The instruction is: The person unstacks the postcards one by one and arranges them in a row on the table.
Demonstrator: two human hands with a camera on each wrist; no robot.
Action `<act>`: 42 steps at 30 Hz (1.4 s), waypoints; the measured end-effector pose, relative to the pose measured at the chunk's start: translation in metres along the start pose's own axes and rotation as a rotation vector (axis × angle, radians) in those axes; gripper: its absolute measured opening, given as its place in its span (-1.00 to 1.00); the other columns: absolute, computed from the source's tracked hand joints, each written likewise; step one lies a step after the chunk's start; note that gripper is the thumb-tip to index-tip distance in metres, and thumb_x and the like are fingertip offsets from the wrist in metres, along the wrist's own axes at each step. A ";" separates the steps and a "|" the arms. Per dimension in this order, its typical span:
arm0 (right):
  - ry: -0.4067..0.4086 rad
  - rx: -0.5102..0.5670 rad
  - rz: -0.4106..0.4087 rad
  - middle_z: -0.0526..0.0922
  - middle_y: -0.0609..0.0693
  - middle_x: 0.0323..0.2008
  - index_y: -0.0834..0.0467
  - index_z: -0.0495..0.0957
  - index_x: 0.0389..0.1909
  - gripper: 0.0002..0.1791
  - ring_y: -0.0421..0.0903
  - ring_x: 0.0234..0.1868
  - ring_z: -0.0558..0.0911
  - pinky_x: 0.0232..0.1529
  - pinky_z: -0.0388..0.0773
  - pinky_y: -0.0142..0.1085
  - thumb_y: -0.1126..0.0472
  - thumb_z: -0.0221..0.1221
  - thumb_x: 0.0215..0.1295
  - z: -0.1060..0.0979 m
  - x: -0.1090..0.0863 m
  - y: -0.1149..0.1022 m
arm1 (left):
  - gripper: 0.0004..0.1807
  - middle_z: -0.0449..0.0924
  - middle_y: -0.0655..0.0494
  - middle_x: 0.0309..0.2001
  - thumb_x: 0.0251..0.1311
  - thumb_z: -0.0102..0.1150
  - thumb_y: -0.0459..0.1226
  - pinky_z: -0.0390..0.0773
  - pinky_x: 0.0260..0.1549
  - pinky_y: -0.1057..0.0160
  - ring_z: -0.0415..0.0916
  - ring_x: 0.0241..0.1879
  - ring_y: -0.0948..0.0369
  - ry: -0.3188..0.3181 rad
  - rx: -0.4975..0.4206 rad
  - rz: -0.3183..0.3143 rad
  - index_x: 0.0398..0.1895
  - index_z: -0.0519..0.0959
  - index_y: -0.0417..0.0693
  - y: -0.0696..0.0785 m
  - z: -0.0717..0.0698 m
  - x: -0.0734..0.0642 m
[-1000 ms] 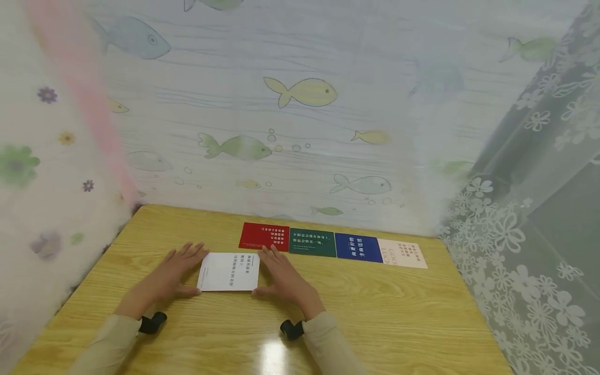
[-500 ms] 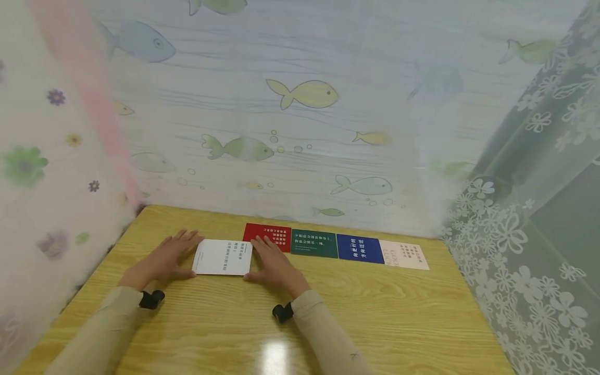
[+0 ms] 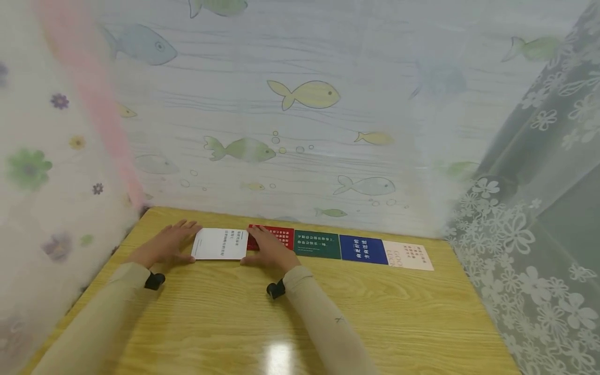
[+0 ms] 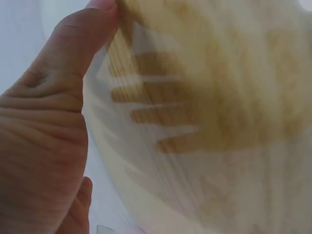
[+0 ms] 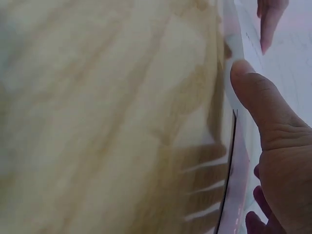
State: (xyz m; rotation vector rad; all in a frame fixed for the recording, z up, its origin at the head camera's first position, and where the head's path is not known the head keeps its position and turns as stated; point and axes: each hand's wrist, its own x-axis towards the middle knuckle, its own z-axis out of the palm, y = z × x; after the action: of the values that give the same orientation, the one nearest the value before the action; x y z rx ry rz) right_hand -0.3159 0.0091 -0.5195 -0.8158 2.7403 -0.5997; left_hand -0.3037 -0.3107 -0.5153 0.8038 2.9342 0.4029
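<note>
A white card [image 3: 219,244] printed with dark vertical text lies near the back left of the wooden table, between my two hands. My left hand [image 3: 165,245] touches its left side, thumb at the near corner and fingers extended toward the far corner. On the right side my right hand [image 3: 272,252] does the same, its fingers passing over the left part of a red card [image 3: 284,235]. The left wrist view shows the left thumb [image 4: 73,44] over the table. In the right wrist view the right thumb [image 5: 261,95] meets the white card's edge.
Right of the red card, a green card [image 3: 317,245], a blue card [image 3: 363,250] and a pale pink card [image 3: 409,254] continue the row. A fish-patterned curtain [image 3: 300,125] hangs behind the table [image 3: 328,302]. Lacy fabric [image 3: 529,291] hangs at the right.
Both hands have moved the white card away from me and slightly left, toward the table's back edge, bringing it beside the red card. The coloured cards have stayed in place.
</note>
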 end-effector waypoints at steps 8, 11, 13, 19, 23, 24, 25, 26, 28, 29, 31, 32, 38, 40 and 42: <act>0.016 -0.082 0.014 0.24 -0.08 0.55 -0.01 0.13 0.59 0.04 -0.06 0.56 0.20 0.51 0.29 -0.18 -0.27 0.37 0.19 -0.008 0.016 -0.004 | 0.06 0.26 -0.43 0.43 0.02 0.53 0.06 0.20 0.27 -0.54 0.12 0.43 -0.41 -0.051 0.154 -0.003 0.46 0.28 -0.35 -0.009 -0.011 0.023; 0.006 -0.089 0.015 0.25 -0.04 0.55 0.03 0.14 0.59 0.03 -0.04 0.58 0.18 0.52 0.27 -0.19 -0.25 0.37 0.20 -0.008 0.021 -0.004 | 0.05 0.25 -0.43 0.44 0.00 0.54 0.04 0.19 0.27 -0.55 0.10 0.44 -0.42 -0.066 0.156 -0.014 0.46 0.29 -0.34 -0.008 -0.016 0.026; -0.002 -0.090 0.010 0.24 -0.01 0.55 0.07 0.14 0.58 0.02 -0.02 0.59 0.16 0.54 0.24 -0.18 -0.23 0.37 0.22 -0.008 0.023 -0.005 | 0.05 0.25 -0.44 0.44 -0.02 0.55 0.04 0.17 0.27 -0.55 0.10 0.43 -0.44 -0.071 0.153 -0.019 0.45 0.31 -0.34 -0.007 -0.019 0.026; 0.001 -0.131 0.018 0.26 -0.01 0.55 0.08 0.16 0.57 0.00 -0.03 0.59 0.16 0.55 0.19 -0.22 -0.23 0.35 0.24 -0.004 0.027 -0.004 | 0.05 0.25 -0.40 0.45 -0.04 0.55 0.03 0.13 0.35 -0.49 0.08 0.45 -0.43 -0.081 0.149 -0.031 0.47 0.31 -0.30 -0.008 -0.021 0.028; 0.002 -0.150 0.022 0.26 0.00 0.54 0.09 0.16 0.57 0.00 -0.04 0.58 0.17 0.55 0.20 -0.22 -0.23 0.36 0.23 -0.005 0.027 -0.003 | 0.04 0.26 -0.39 0.45 -0.05 0.55 0.03 0.14 0.36 -0.47 0.09 0.45 -0.41 -0.083 0.152 -0.030 0.46 0.32 -0.29 -0.007 -0.022 0.030; 0.002 -0.152 0.021 0.26 0.01 0.54 0.10 0.16 0.57 0.00 -0.04 0.58 0.18 0.55 0.20 -0.22 -0.23 0.36 0.23 -0.005 0.027 -0.003 | 0.04 0.25 -0.39 0.46 -0.05 0.55 0.02 0.14 0.36 -0.46 0.09 0.45 -0.41 -0.085 0.154 -0.030 0.46 0.32 -0.28 -0.006 -0.022 0.031; 0.002 -0.154 0.020 0.25 0.02 0.55 0.10 0.16 0.57 0.01 -0.04 0.58 0.18 0.55 0.20 -0.21 -0.22 0.36 0.23 -0.006 0.027 -0.002 | 0.04 0.26 -0.39 0.45 -0.05 0.56 0.02 0.15 0.36 -0.46 0.10 0.45 -0.41 -0.087 0.154 -0.030 0.46 0.33 -0.29 -0.006 -0.023 0.032; 0.000 -0.155 0.019 0.25 0.02 0.55 0.10 0.16 0.57 0.01 -0.03 0.58 0.18 0.55 0.20 -0.20 -0.22 0.36 0.23 -0.006 0.026 -0.002 | 0.04 0.26 -0.39 0.45 -0.05 0.56 0.01 0.15 0.36 -0.46 0.10 0.45 -0.41 -0.090 0.154 -0.029 0.46 0.33 -0.29 -0.005 -0.023 0.032; -0.004 -0.153 0.016 0.24 0.03 0.55 0.11 0.15 0.57 0.01 -0.02 0.58 0.18 0.56 0.20 -0.19 -0.22 0.36 0.23 -0.006 0.026 -0.002 | 0.03 0.26 -0.39 0.45 -0.05 0.56 0.01 0.15 0.36 -0.45 0.11 0.45 -0.41 -0.099 0.156 -0.033 0.45 0.34 -0.29 -0.004 -0.023 0.032; -0.007 -0.154 0.013 0.23 0.03 0.56 0.11 0.15 0.57 0.01 -0.02 0.58 0.18 0.56 0.19 -0.19 -0.22 0.36 0.23 -0.006 0.026 -0.003 | 0.03 0.26 -0.39 0.45 -0.05 0.57 0.01 0.15 0.37 -0.45 0.11 0.44 -0.41 -0.104 0.160 -0.035 0.45 0.34 -0.29 -0.003 -0.023 0.033; -0.013 -0.153 0.011 0.22 0.03 0.56 0.11 0.15 0.57 0.01 -0.01 0.58 0.18 0.56 0.18 -0.18 -0.22 0.36 0.24 -0.006 0.026 -0.004 | 0.02 0.27 -0.39 0.45 -0.05 0.57 0.00 0.16 0.36 -0.45 0.12 0.44 -0.41 -0.109 0.169 -0.039 0.44 0.35 -0.29 -0.003 -0.023 0.033; -0.014 -0.148 0.011 0.23 0.03 0.56 0.11 0.15 0.57 0.01 -0.01 0.58 0.18 0.56 0.18 -0.17 -0.22 0.36 0.24 -0.006 0.025 -0.004 | 0.02 0.28 -0.39 0.44 -0.05 0.57 0.01 0.17 0.36 -0.44 0.13 0.43 -0.41 -0.111 0.176 -0.040 0.44 0.35 -0.29 -0.003 -0.023 0.032; -0.022 -0.143 0.027 0.24 0.03 0.55 0.12 0.17 0.56 0.00 -0.01 0.58 0.18 0.58 0.14 -0.15 -0.22 0.36 0.24 -0.010 0.023 -0.006 | 0.01 0.31 -0.35 0.44 -0.02 0.56 0.01 0.20 0.36 -0.42 0.15 0.43 -0.39 -0.110 0.196 -0.029 0.45 0.35 -0.26 -0.002 -0.025 0.034; -0.020 -0.148 0.027 0.23 0.03 0.55 0.13 0.17 0.55 0.00 0.00 0.58 0.17 0.59 0.12 -0.14 -0.23 0.36 0.23 -0.010 0.023 -0.005 | 0.01 0.31 -0.34 0.44 -0.03 0.55 0.03 0.21 0.35 -0.42 0.15 0.43 -0.39 -0.110 0.199 -0.021 0.45 0.34 -0.26 -0.001 -0.025 0.035; -0.014 -0.148 0.029 0.23 0.04 0.56 0.14 0.17 0.55 0.01 0.01 0.59 0.16 0.59 0.11 -0.13 -0.23 0.36 0.23 -0.009 0.022 -0.005 | 0.05 0.30 -0.36 0.44 -0.04 0.53 0.09 0.20 0.35 -0.43 0.14 0.43 -0.40 -0.116 0.199 -0.023 0.45 0.34 -0.27 0.001 -0.025 0.035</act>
State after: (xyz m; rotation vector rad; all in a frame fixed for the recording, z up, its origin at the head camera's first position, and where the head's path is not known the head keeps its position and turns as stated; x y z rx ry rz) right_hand -0.3349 -0.0044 -0.5116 -0.8069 2.8045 -0.3872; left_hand -0.3370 -0.2983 -0.4907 0.7846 2.9027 0.0604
